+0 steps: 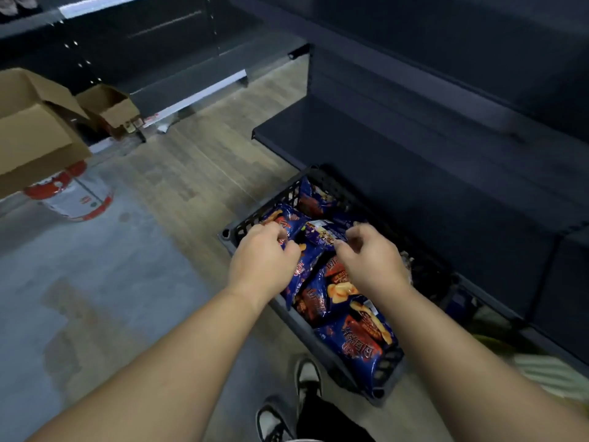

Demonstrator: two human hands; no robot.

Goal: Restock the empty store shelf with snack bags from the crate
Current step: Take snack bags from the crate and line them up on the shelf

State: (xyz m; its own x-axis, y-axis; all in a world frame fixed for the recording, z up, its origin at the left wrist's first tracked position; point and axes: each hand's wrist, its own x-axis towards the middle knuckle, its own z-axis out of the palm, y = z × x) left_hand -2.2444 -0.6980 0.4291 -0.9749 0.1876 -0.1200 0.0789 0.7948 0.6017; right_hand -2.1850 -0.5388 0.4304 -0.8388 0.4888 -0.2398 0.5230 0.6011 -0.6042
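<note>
A black plastic crate (248,223) sits on the floor in front of the dark shelving, filled with several blue snack bags (357,333). My left hand (261,260) curls its fingers round a blue snack bag (302,266) at the crate's left side. My right hand (371,256) pinches another blue bag (322,232) near the crate's middle. Both hands are down inside the crate. The dark shelf (366,138) just beyond the crate is bare.
Open cardboard boxes (38,129) stand at the left, with a red and white bucket (76,199) under them. More dark shelving (446,59) rises at the right and back. My shoes (306,378) are by the crate's near end on the wood floor.
</note>
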